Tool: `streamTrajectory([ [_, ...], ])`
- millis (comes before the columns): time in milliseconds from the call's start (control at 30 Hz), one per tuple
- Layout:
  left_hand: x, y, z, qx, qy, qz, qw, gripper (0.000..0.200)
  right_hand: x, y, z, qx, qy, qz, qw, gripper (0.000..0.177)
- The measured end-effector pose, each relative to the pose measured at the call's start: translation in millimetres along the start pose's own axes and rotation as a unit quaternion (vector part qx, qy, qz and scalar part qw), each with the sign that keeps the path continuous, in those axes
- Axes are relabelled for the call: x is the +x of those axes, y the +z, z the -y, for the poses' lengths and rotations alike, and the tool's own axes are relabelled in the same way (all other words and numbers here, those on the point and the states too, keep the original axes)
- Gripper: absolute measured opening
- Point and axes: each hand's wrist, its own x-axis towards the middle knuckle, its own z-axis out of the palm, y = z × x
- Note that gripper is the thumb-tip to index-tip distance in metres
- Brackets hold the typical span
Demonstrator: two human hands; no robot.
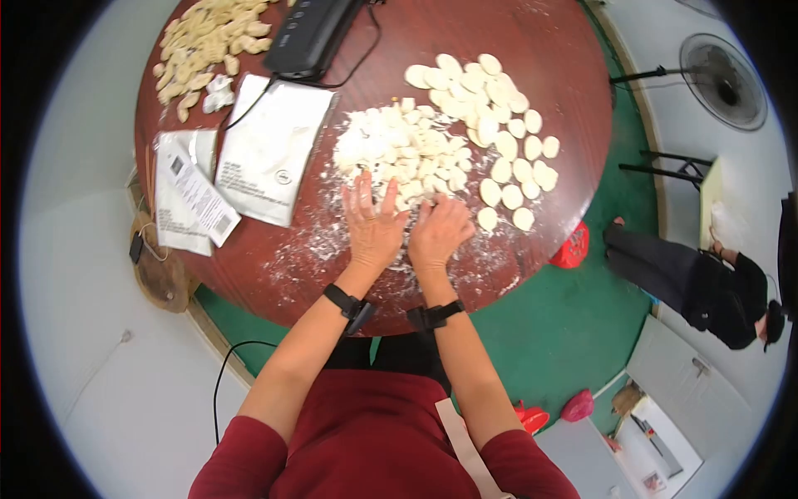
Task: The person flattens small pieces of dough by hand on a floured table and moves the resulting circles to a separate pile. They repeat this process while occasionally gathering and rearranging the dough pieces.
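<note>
My left hand (376, 231) lies palm down at the near edge of a floured pile of small dough pieces (432, 158), its fingers spread and dusted white. Beside it, my right hand (439, 234) rests over the near right edge of the same pile, fingers bent but apart from the thumb; whether a piece lies under them is hidden. Loose white flour (366, 137) heaps on the pile's left side and is scattered over the red-brown round table (515, 274). To the right of the pile, flat round dough wrappers (511, 170) lie spread and partly overlapping.
Folded dumplings (212, 41) cover the far left of the table. Near them are a black device (312, 37) with a cable and white printed packets (274, 150). A fan (723, 81) stands at right, and another person (706, 283) is beyond the table.
</note>
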Motion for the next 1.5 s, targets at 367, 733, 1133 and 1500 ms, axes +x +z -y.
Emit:
streamTrajectory([
  [367,2.5,-0.4,-1.8,0.007,-0.001,0.036,0.999,0.070,-8.7,-0.8,-6.2,0.084,-0.005,0.015,0.996,0.052],
  [733,11.4,-11.6,-1.7,-0.141,-0.058,-0.009,0.988,0.067,-0.5,-9.9,-4.1,0.165,0.052,0.011,0.985,0.027],
  [1133,13.2,-76.1,35.0,-0.215,-0.054,-0.021,0.975,0.034,26.7,-51.0,-50.6,0.298,0.038,0.208,0.931,0.021],
  [1500,-26.0,-102.7,36.8,-0.133,-0.046,0.213,0.967,0.037,-3.2,-79.8,-49.1,0.218,-0.051,0.352,0.909,0.034],
])
